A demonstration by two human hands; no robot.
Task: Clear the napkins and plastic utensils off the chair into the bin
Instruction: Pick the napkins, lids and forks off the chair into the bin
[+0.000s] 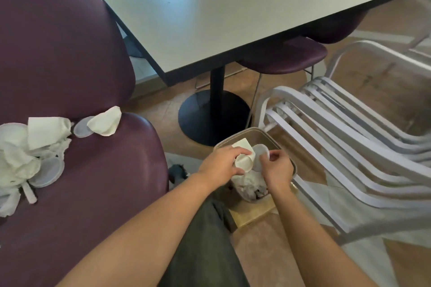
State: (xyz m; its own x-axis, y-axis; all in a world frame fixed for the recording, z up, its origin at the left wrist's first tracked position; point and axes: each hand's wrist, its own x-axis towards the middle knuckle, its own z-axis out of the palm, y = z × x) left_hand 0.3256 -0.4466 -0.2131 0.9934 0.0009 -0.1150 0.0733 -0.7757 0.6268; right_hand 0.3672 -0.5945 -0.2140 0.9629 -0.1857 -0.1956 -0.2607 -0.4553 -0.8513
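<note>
- Napkins point(35, 147) and clear plastic pieces still litter the chair point(93, 193), well off to the left of both hands; one folded napkin point(105, 121) lies at the seat's back edge, beside a round lid point(80, 127).
- Bin point(254, 134) sits on the floor directly under the hands, already part-filled with crumpled white waste.
- Left hand point(220, 165) curls its fingers round a rolled napkin point(243, 161), holding it over the bin's mouth.
- Right hand point(276, 170) is just beside it, fingertips pinching a clear plastic piece point(260, 155); whether it is a lid or a cup I cannot tell.
- To do this step well, I judge both hands should let go only while squarely above the opening, low enough that the light paper cannot drift onto the floor.
- Next load lies to the left, so gathering several pieces at once would save trips.
- Only the head view is given.
</note>
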